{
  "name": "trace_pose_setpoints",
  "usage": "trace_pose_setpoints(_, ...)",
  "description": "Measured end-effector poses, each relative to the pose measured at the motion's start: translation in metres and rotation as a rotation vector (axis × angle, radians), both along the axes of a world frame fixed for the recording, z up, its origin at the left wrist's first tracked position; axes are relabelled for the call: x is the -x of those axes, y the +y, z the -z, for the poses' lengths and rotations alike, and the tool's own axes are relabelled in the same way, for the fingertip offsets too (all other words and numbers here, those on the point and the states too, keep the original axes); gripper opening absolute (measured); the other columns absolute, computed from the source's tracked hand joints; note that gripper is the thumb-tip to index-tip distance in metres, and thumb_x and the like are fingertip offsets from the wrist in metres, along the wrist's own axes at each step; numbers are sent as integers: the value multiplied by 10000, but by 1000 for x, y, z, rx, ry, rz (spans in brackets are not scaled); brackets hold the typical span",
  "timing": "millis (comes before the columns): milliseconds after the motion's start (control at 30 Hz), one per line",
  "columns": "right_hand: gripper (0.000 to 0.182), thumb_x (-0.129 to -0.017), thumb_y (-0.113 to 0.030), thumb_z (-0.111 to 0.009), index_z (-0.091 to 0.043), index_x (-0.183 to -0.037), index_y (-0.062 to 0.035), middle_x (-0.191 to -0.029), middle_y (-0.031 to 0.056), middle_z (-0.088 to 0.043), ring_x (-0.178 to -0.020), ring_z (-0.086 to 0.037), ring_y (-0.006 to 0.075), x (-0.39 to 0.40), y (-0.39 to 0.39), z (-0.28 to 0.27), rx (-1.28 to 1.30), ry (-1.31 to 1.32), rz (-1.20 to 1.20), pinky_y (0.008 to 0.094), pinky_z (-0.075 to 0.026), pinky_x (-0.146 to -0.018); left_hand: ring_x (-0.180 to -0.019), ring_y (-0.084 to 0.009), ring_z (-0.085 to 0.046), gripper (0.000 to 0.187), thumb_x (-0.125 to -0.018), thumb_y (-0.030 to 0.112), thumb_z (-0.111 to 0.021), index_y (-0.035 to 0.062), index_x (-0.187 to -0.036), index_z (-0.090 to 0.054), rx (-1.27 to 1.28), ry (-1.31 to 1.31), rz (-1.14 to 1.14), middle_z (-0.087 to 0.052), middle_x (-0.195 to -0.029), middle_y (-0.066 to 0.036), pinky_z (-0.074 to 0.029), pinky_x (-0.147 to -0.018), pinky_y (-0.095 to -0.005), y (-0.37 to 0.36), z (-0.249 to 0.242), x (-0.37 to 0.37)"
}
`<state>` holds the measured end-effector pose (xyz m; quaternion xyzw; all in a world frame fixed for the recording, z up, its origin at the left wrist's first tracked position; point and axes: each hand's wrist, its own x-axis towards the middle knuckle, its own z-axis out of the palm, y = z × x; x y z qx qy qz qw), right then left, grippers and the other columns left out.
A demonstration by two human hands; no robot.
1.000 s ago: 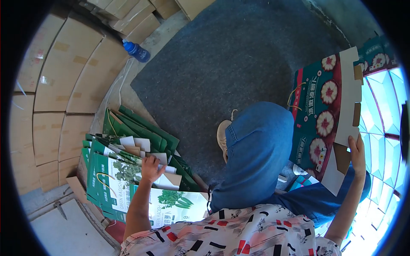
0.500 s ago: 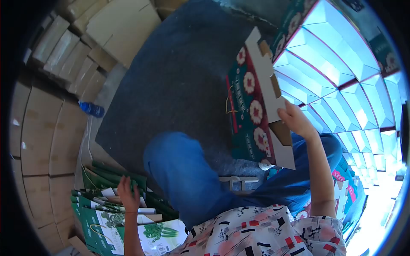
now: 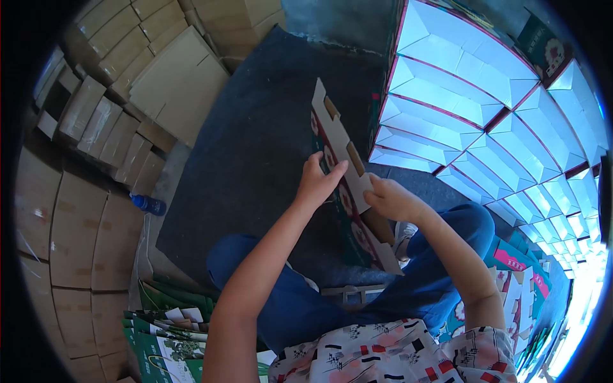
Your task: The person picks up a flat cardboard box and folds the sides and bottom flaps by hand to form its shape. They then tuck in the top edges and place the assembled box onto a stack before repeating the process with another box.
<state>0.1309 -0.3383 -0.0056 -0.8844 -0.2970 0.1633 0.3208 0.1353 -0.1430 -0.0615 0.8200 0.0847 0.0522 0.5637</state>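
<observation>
A folding carton, green and dark red with pale flower prints and white and brown cardboard flaps, is held upright at a slant between my knees. My left hand grips its printed side, thumb over the upper edge. Opposite it, my right hand pinches the carton's white flap edge with the fingers curled. The carton's underside and the fingertips behind it are hidden. Below my left forearm lies a pile of green printed cartons, folded flat.
White open-topped boxes stand in stacked rows on the right. Brown cartons line the left, with a blue bottle beside them. A dark mat covers the floor ahead. More printed cartons lie by my right knee.
My left hand has left the green carton pile and now grips the held carton's printed side. The carton has moved left and turned more edge-on, with my right hand still on it.
</observation>
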Motion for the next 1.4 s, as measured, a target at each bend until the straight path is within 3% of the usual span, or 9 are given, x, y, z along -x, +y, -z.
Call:
trace_pose_setpoints(133, 430, -874, -288, -492, -466, -1042, 107, -865, 272, -604, -857, -605, 400, -14, 16, -12, 99, 126, -59, 438, -479, -736, -1090, -316, -536, 632, -748, 258, -674, -107, -1207, -439, 409, 71, -61, -523, -1135, -258, -447, -897, -368, -10, -17, -16)
trace_pose_setpoints(233, 535, -876, -442, -507, -526, -1082, 51, -974, 190, -618, -888, -618, 281, -35, 18, -7, -155, 629, 39, 360, -513, -709, -1029, -309, -574, 595, -714, 179, -639, -100, -1201, -439, 251, -32, -83, -559, -1079, -235, -469, -856, -354, -1, 6, -33)
trace_pose_setpoints(333, 598, -860, -551, -496, -575, -1074, 2, -1056, 131, -589, -956, -581, 193, -51, 26, 1, -196, 628, 148, 304, -520, -697, -1079, -249, -542, 683, -751, 119, -592, -79, -1331, -290, 134, 78, -33, -514, -1173, -187, -439, -904, -331, 4, 10, -39)
trace_pose_setpoints(467, 354, -875, -287, -503, -561, -1051, 14, -907, 89, -632, -778, -625, 153, -61, 37, -7, 32, 465, 52, 275, -522, -646, -1036, -223, -561, 611, -745, 73, -548, -54, -1302, -331, 89, 78, 58, -532, -1138, -171, -468, -845, -326, 17, -7, -31)
trace_pose_setpoints(667, 270, -851, -184, -480, -569, -994, 27, -804, 78, -638, -680, -630, 137, -65, 18, 7, -113, 451, 125, 249, -509, -556, -998, -263, -588, 456, -736, -11, -454, -23, -1191, -479, 230, 318, 115, -593, -1038, -167, -466, -849, -341, 44, -15, -14)
trace_pose_setpoints(767, 265, -855, -175, -474, -567, -985, 36, -797, 84, -641, -664, -630, 136, -65, 4, -3, -134, 397, 156, 245, -502, -531, -982, -226, -598, 463, -747, -23, -431, -29, -1207, -484, 104, 178, 207, -605, -1069, -148, -472, -838, -319, 61, -5, 2)
trace_pose_setpoints(1000, 266, -842, -163, -460, -576, -940, 56, -755, 103, -650, -645, -654, 152, -66, -22, -13, -265, 244, 299, 264, -513, -519, -1166, -406, -482, 712, -721, -35, -443, -23, -1397, -221, -377, 2, 324, -402, -1330, -271, -402, -984, -392, 45, -44, 57)
trace_pose_setpoints(1233, 247, -780, -185, -497, -560, -851, 43, -783, 253, -632, -761, -622, 410, -71, 1, 12, -215, -76, 296, 473, -493, -730, -1249, -413, -369, 801, -713, 42, -563, -138, -1374, -150, -1062, 197, 257, -254, -1417, -295, -388, -975, -458, -6, -39, 82)
trace_pose_setpoints(1400, 229, -800, -193, -480, -553, -861, 15, -788, 258, -624, -794, -612, 413, -86, 30, 22, -89, -323, 365, 500, -479, -736, -1306, -374, -300, 805, -729, 94, -571, -130, -1380, -155, -1180, 244, 203, -252, -1428, -278, -320, -1011, -459, -6, -31, 58)
